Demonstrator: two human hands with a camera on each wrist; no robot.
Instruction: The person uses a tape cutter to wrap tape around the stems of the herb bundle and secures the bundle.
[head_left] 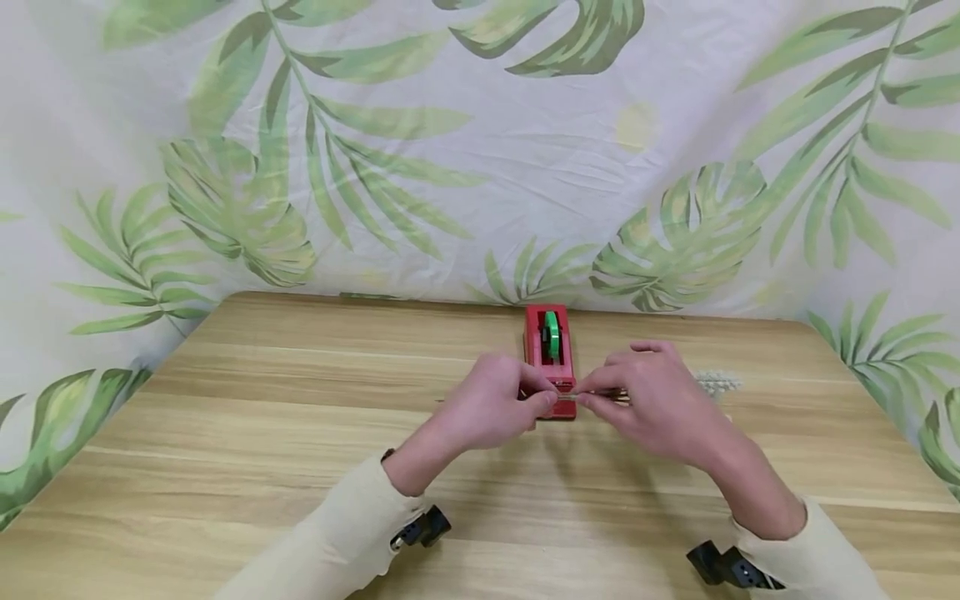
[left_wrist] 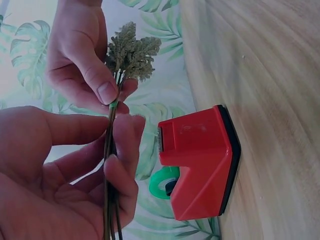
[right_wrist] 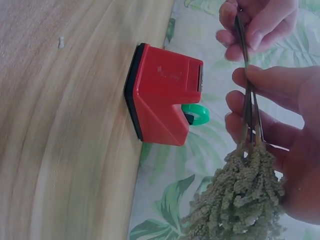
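A small bunch of dried flowers (right_wrist: 235,195), with pale fluffy heads and thin dark stems, is held up between the two hands. The left hand (head_left: 487,406) holds the stems, its fingers curled round them in the left wrist view. Close beside it, the right hand (head_left: 660,408) pinches the stems nearer the flower heads, which point to the right in the head view. A bit of green tape (left_wrist: 113,104) shows on the stems at the right thumb tip. Just beyond the fingers stands a red tape dispenser (head_left: 533,346) with a green tape roll (head_left: 553,333) in it.
The wood-grain table (head_left: 262,433) runs back to a white curtain (head_left: 540,150) printed with green leaves. A tiny white scrap (right_wrist: 61,42) lies on the tabletop. Dark cameras (head_left: 427,527) are strapped under both light sleeves.
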